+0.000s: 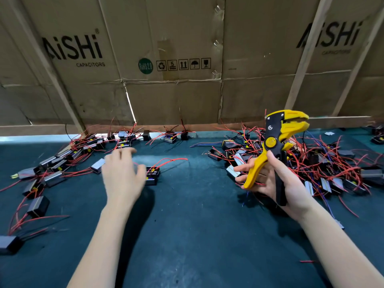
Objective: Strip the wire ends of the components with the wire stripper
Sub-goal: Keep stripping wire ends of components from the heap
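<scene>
My right hand [276, 181] holds the yellow and black wire stripper [276, 146] upright by its handles, jaws apart and pointing right, above the table. My left hand [122, 175] hovers blurred over the mat with fingers spread and holds nothing. Just to its right lies a small black component [152, 173] with red wires arching to the right. A dense pile of components with red wires [324, 163] lies behind and right of the stripper. Another spread of components [56, 165] runs along the left side.
The dark green mat [197, 215] covers the table. A cardboard wall [187, 59] closes off the back edge. Loose components sit at the near left [38, 205] and the left corner [8, 244]. A cut red wire scrap [306, 261] lies at the near right.
</scene>
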